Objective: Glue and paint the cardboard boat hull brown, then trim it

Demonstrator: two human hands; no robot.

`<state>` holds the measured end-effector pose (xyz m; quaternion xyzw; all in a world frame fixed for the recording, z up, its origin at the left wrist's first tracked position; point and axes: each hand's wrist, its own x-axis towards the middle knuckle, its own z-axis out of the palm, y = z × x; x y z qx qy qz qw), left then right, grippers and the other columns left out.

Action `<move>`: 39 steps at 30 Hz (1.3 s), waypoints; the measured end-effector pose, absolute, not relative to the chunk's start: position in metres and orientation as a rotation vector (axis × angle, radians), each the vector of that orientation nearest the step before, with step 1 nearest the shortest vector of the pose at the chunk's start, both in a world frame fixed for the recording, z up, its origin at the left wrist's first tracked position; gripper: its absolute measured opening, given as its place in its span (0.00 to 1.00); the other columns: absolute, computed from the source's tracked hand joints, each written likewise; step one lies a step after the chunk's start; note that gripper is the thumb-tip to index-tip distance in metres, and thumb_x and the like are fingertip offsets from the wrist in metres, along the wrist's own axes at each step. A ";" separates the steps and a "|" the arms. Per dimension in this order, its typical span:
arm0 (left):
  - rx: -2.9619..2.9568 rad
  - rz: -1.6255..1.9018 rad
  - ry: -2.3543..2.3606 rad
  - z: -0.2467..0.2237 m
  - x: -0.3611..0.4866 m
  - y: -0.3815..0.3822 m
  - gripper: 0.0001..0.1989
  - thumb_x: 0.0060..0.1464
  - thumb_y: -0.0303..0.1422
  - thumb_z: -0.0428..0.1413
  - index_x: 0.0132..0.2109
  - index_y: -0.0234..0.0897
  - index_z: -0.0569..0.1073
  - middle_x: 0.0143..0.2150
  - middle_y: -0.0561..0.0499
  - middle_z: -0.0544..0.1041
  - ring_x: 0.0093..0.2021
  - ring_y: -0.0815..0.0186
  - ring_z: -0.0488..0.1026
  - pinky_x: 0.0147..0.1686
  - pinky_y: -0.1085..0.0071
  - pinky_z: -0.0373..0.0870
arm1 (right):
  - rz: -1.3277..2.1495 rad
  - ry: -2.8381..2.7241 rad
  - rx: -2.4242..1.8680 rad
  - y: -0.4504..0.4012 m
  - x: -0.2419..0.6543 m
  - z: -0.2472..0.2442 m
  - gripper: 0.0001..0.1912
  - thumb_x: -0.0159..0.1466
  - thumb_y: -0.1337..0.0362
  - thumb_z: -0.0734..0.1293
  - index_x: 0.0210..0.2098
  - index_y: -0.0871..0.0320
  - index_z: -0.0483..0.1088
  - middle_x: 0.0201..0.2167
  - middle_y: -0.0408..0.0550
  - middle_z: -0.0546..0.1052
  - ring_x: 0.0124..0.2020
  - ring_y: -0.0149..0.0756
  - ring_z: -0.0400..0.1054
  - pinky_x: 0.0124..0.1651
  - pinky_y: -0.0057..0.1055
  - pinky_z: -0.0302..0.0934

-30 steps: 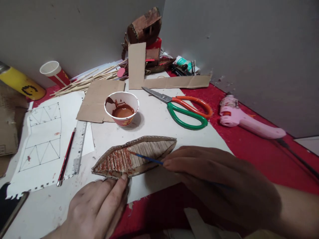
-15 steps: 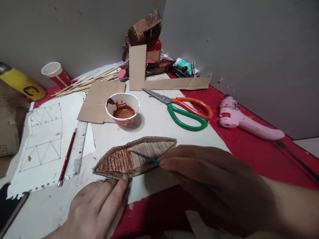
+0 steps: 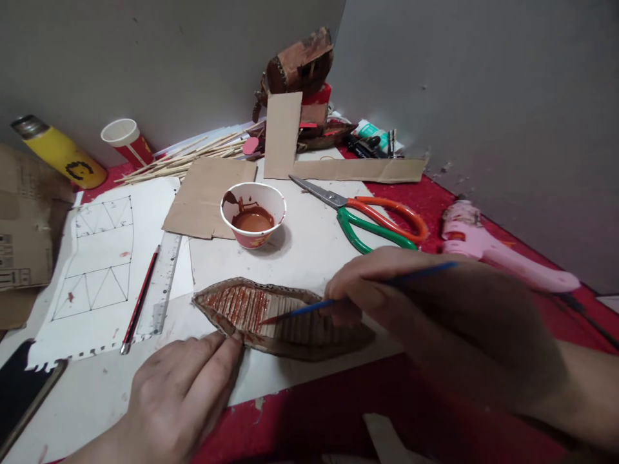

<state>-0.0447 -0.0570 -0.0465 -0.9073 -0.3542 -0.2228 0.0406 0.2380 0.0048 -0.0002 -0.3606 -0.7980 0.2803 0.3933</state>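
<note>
A small cardboard boat (image 3: 300, 319) lies on the white sheet, its ribbed inside wet with red-brown paint on the left part and bare on the right. My left hand (image 3: 178, 386) grips the boat's near edge with the thumb and fingertips. In my right hand (image 3: 411, 309) is a thin blue paintbrush (image 3: 309, 307), pinched between closed fingers. Its reddish tip touches the floor of the boat where paint meets bare ribs. Beyond the boat stands a paper cup (image 3: 254, 240) with brown paint in it. My right hand covers part of the boat's far side.
Scissors (image 3: 348, 203) with orange and green handles lie behind my right hand, near a pink glue gun (image 3: 512, 254). At left are a drawing (image 3: 101, 258), a pencil (image 3: 140, 299), a ruler (image 3: 164, 283) and a yellow bottle (image 3: 62, 154). Cardboard pieces (image 3: 207, 193) and sticks (image 3: 193, 158) lie behind.
The boat has turned, its right end swinging nearer to me. My right hand has risen slightly and the brush tip has moved toward the near side. The whole view has shifted a little.
</note>
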 end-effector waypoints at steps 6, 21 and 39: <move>-2.753 -0.708 -1.145 -0.044 -0.045 -0.052 0.13 0.58 0.20 0.57 0.51 0.24 0.75 0.41 0.38 0.81 0.35 0.62 0.78 0.31 0.67 0.73 | 0.815 -1.971 -0.871 0.013 0.238 -0.010 0.12 0.70 0.73 0.60 0.31 0.59 0.69 0.27 0.42 0.74 0.27 0.26 0.71 0.29 0.22 0.63; -2.916 -0.606 -1.113 -0.046 -0.043 -0.063 0.20 0.66 0.23 0.47 0.62 0.27 0.69 0.49 0.36 0.79 0.46 0.59 0.75 0.44 0.65 0.70 | 0.804 -2.061 -0.879 0.005 0.238 -0.017 0.08 0.69 0.72 0.61 0.36 0.58 0.70 0.27 0.40 0.76 0.25 0.24 0.69 0.29 0.18 0.62; -2.900 -0.540 -1.124 -0.046 -0.034 -0.049 0.20 0.63 0.22 0.50 0.61 0.29 0.69 0.49 0.39 0.79 0.41 0.59 0.77 0.36 0.67 0.73 | 0.928 -1.820 -0.942 0.011 0.234 -0.016 0.14 0.70 0.69 0.62 0.28 0.57 0.71 0.25 0.40 0.76 0.24 0.25 0.71 0.26 0.20 0.65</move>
